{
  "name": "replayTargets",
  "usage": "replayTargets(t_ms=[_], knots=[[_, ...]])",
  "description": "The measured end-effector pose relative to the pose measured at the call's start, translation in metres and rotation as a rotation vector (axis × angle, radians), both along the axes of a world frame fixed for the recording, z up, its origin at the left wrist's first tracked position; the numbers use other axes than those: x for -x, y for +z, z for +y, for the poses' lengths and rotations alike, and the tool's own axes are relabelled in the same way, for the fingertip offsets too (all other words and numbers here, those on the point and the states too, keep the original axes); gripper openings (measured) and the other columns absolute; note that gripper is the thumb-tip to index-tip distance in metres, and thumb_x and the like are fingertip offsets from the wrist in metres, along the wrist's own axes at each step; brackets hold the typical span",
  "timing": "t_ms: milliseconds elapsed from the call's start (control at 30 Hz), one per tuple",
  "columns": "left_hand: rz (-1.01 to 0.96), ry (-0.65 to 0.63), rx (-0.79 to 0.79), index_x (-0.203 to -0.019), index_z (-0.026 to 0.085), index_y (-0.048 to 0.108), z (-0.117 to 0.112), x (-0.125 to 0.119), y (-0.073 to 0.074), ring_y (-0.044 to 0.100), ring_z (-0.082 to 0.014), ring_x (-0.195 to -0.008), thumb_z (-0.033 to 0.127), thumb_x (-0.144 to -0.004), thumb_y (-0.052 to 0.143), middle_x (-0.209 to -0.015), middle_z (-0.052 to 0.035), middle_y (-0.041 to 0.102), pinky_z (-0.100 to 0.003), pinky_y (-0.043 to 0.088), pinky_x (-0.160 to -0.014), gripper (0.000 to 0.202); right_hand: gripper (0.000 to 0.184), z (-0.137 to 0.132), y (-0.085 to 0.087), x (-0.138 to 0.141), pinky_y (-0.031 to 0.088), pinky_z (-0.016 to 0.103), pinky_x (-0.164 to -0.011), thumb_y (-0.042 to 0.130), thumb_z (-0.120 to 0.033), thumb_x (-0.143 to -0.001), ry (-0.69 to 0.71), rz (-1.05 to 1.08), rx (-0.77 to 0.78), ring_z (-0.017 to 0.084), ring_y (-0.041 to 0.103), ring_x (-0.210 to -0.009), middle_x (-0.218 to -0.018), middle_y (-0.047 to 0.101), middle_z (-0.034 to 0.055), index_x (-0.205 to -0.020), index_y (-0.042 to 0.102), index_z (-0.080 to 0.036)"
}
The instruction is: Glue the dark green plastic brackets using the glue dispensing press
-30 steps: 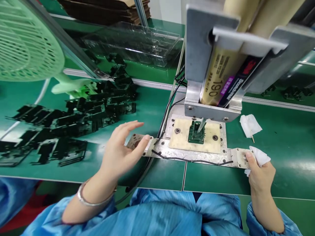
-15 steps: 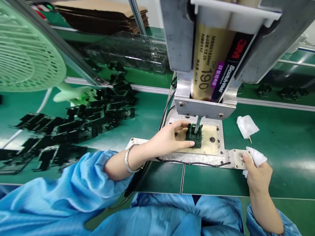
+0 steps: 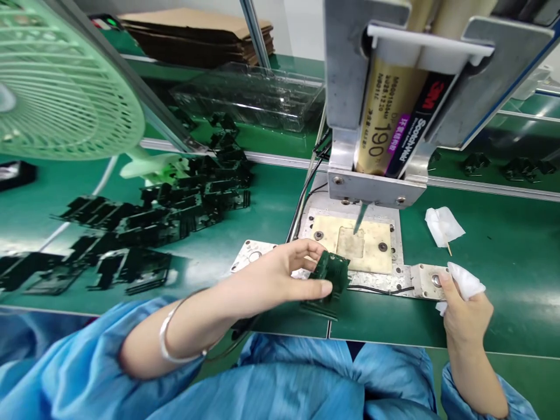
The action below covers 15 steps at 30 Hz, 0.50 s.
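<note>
My left hand grips a small dark circuit board assembly between thumb and fingers, tilted and lifted in front of the fixture. Behind it lies the cream fixture plate, whose square recess is bare. Above the recess hangs the nozzle of a glue dispenser holding a 3M adhesive cartridge. My right hand is closed around a crumpled white tissue. Its thumb rests beside the round metal button on the right button block.
Many dark board assemblies lie at the left, below a green fan. A white wipe with a stick lies right of the fixture. Black cables run beside the base. A clear plastic tray and cardboard stack sit behind.
My left hand has lifted the circuit board assembly out of the fixture recess and drawn it toward me, away from the nozzle. My right hand stays by the button with the tissue.
</note>
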<state>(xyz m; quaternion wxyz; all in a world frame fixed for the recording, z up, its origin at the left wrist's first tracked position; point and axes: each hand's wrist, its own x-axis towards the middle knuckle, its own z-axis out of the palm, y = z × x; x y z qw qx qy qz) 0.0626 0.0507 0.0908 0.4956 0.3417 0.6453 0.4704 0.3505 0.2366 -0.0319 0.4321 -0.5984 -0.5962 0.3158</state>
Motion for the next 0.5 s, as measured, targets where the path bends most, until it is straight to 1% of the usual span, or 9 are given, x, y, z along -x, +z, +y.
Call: replayTargets(t_ms=[67,133,200,267,300,333,400,433,500], knots=[[0.102,0.088,-0.136,-0.106,0.020,0.059,-0.018,-0.008,0.003,0.063,-0.0250,-0.094,0.031,-0.065,0.084,-0.104,-0.0102,0.062,-0.027,0.056,-0.066,0.050,0.048,-0.008,0.002,-0.004,0.055,0.045,-0.065,0.070,-0.065,-0.077,-0.042,-0.180,-0.191,0.029,0.063,-0.060,-0.057,0.059,0.0064,-0.065,0.064,-0.019],[0.223,0.159,-0.261,-0.111,0.021,0.059,-0.032,-0.019,0.006,0.065,-0.0247,-0.094,0.026,-0.065,0.085,-0.109,-0.0119,0.061,-0.028,0.059,-0.070,0.053,0.049,-0.021,0.009,-0.007,0.052,0.041,-0.055,0.068,-0.057,-0.083,0.006,-0.379,-0.455,0.024,0.055,-0.047,-0.047,0.049,0.0039,-0.053,0.052,-0.023],[0.321,0.169,-0.401,-0.115,0.022,0.060,-0.040,-0.029,0.007,0.064,-0.0247,-0.098,0.022,-0.069,0.084,-0.112,-0.0123,0.060,-0.028,0.060,-0.077,0.052,0.035,-0.038,0.023,-0.005,0.049,0.037,-0.049,0.071,-0.042,-0.084,0.176,-0.455,-0.719,0.022,0.055,-0.046,-0.051,0.054,0.0042,-0.059,0.055,-0.022],[0.392,0.116,-0.541,-0.120,0.024,0.058,-0.042,-0.036,0.008,0.061,-0.0250,-0.107,0.018,-0.072,0.082,-0.115,-0.0114,0.059,-0.029,0.059,-0.086,0.054,0.015,-0.058,0.045,0.004,0.049,0.034,-0.049,0.073,-0.025,-0.082,0.442,-0.382,-0.896,0.022,0.059,-0.051,-0.061,0.060,0.0034,-0.075,0.061,-0.022],[0.416,0.077,-0.606,-0.124,0.024,0.056,-0.042,-0.038,0.008,0.059,-0.0250,-0.111,0.017,-0.074,0.082,-0.116,-0.0107,0.059,-0.030,0.057,-0.092,0.057,0.012,-0.068,0.058,0.011,0.049,0.034,-0.049,0.072,-0.018,-0.081,0.592,-0.313,-0.924,0.022,0.060,-0.053,-0.063,0.060,0.0023,-0.081,0.061,-0.022],[0.432,0.036,-0.662,-0.127,0.024,0.054,-0.041,-0.040,0.007,0.058,-0.0248,-0.113,0.016,-0.074,0.083,-0.117,-0.0102,0.059,-0.032,0.055,-0.097,0.061,0.013,-0.076,0.070,0.018,0.048,0.033,-0.048,0.069,-0.013,-0.081,0.750,-0.246,-0.905,0.020,0.058,-0.052,-0.062,0.059,0.0008,-0.085,0.060,-0.022],[0.454,-0.036,-0.733,-0.130,0.023,0.051,-0.038,-0.040,0.007,0.057,-0.0244,-0.115,0.015,-0.072,0.085,-0.118,-0.0095,0.059,-0.033,0.052,-0.103,0.068,0.014,-0.087,0.091,0.033,0.043,0.031,-0.044,0.062,-0.008,-0.083,1.018,-0.150,-0.779,0.017,0.053,-0.046,-0.059,0.056,-0.0010,-0.086,0.057,-0.021],[0.455,-0.063,-0.752,-0.131,0.022,0.050,-0.037,-0.040,0.007,0.057,-0.0245,-0.115,0.014,-0.071,0.085,-0.118,-0.0095,0.059,-0.034,0.052,-0.104,0.069,0.012,-0.091,0.098,0.039,0.041,0.031,-0.043,0.059,-0.008,-0.084,1.112,-0.128,-0.715,0.016,0.051,-0.045,-0.059,0.055,-0.0009,-0.086,0.057,-0.020],[0.444,-0.093,-0.769,-0.131,0.022,0.050,-0.035,-0.040,0.007,0.058,-0.0249,-0.114,0.012,-0.071,0.085,-0.118,-0.0098,0.059,-0.034,0.053,-0.103,0.070,0.009,-0.094,0.104,0.049,0.042,0.031,-0.046,0.057,-0.010,-0.086,1.215,-0.113,-0.660,0.017,0.053,-0.047,-0.061,0.057,0.0003,-0.088,0.057,-0.019]])
